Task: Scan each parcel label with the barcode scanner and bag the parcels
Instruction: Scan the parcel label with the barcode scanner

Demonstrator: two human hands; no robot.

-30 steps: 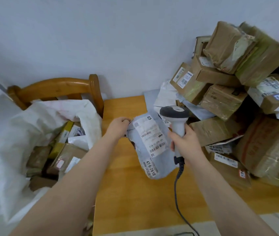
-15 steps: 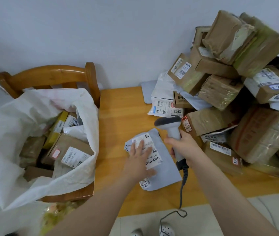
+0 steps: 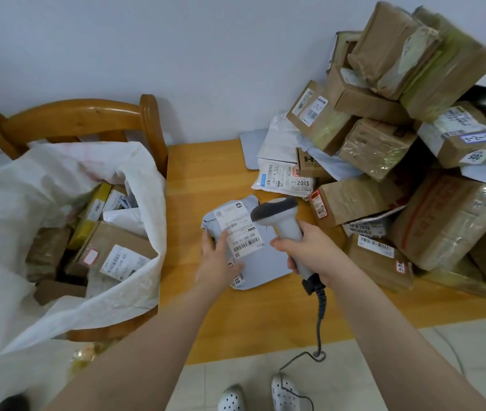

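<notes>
A grey mailer parcel (image 3: 268, 259) lies flat on the wooden table (image 3: 206, 173), its white barcode label (image 3: 243, 232) facing up. My left hand (image 3: 216, 262) rests on the parcel's left part with straight fingers, beside the label. My right hand (image 3: 312, 253) grips the handle of the grey barcode scanner (image 3: 277, 215). The scanner's head hangs just above the label's right edge and points down at it. A large white sack (image 3: 43, 179) stands open on a chair to the left and holds several parcels.
A tall pile of brown boxes and mailers (image 3: 413, 173) fills the table's right side, close to my right hand. The wooden chair back (image 3: 72, 114) rises behind the sack. The scanner cable (image 3: 320, 315) drops over the table's front edge to the floor by my shoes (image 3: 232, 398).
The parcel went from held up in front of me to lying flat on the table. My left hand then slid left off the label, uncovering the barcode. The scanner stayed over it.
</notes>
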